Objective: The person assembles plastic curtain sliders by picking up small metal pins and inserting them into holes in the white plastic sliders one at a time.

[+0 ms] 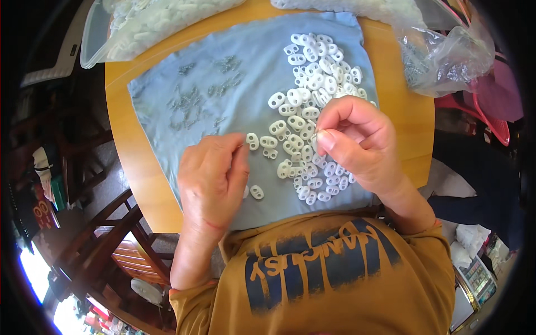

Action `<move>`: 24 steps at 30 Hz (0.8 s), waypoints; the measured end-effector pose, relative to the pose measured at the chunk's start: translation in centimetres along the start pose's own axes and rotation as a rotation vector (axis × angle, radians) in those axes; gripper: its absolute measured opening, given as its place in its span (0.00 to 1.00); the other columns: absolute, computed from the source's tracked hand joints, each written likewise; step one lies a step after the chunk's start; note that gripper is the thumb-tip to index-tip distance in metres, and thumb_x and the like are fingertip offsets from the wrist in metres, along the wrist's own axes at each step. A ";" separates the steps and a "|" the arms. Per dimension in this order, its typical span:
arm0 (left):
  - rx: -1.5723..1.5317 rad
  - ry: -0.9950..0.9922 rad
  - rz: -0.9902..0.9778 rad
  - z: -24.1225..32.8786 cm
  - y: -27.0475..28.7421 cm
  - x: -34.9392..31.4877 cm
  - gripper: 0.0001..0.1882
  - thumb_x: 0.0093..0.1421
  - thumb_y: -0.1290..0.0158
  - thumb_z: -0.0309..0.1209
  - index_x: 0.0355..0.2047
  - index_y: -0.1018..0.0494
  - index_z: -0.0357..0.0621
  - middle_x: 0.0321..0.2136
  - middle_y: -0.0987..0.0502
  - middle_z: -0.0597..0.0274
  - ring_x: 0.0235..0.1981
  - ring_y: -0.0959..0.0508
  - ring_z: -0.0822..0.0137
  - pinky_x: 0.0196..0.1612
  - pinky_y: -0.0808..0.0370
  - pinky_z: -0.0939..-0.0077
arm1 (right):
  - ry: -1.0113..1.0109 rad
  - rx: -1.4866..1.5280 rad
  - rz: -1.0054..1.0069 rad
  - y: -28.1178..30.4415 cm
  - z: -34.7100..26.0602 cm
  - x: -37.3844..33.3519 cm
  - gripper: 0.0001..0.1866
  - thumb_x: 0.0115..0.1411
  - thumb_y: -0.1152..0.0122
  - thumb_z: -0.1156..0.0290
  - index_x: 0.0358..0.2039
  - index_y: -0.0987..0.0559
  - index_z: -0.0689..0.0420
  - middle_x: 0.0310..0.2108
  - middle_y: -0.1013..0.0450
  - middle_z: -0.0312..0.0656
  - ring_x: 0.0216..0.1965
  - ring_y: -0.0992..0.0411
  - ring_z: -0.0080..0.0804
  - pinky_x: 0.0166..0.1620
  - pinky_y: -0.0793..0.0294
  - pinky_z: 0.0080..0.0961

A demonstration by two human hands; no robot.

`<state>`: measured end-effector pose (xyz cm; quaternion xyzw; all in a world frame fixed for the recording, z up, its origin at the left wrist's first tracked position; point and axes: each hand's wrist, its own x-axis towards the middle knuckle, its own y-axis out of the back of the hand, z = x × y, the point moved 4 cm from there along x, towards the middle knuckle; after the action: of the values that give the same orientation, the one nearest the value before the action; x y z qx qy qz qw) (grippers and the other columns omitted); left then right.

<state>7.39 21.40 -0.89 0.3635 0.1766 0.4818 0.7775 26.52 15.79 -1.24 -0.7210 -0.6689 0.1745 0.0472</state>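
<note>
My right hand [360,145] is over the right side of a blue cloth [195,61], thumb and forefinger pinched on a tiny thing too small to make out. Under and around it lies a heap of white two-hole plastic cord locks [296,123]. My left hand [212,178] is lower on the cloth with its fingers curled and back upward; whatever it may hold is hidden. Beside its fingertips sits one cord lock [252,141], and another [257,192] lies to the right of its thumb. Beyond the left hand, small metal springs [187,106] are scattered in loose clusters.
The cloth covers most of a wooden table [125,120]. At the far left stands a clear tub [95,42] with a bag of white pieces. Another bag of white pieces [357,6] is at the far right, near a clear plastic bag of springs [416,61]. A wooden chair [134,245] stands left.
</note>
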 end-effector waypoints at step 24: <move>0.316 -0.346 -0.142 4.0 -2.8 -0.5 0.13 0.47 0.45 0.22 0.35 0.28 0.45 0.32 0.26 0.61 0.28 0.26 0.59 0.33 0.31 0.69 | -0.023 0.316 -0.114 1.1 -0.6 -0.7 0.04 0.57 0.45 0.74 0.31 0.27 0.61 0.25 0.32 0.30 0.25 0.37 0.11 0.25 0.37 0.10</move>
<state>11.35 18.61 -0.27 0.5442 0.1390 0.3227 0.7618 27.73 15.11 -0.84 -0.6636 -0.6733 0.2828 0.1622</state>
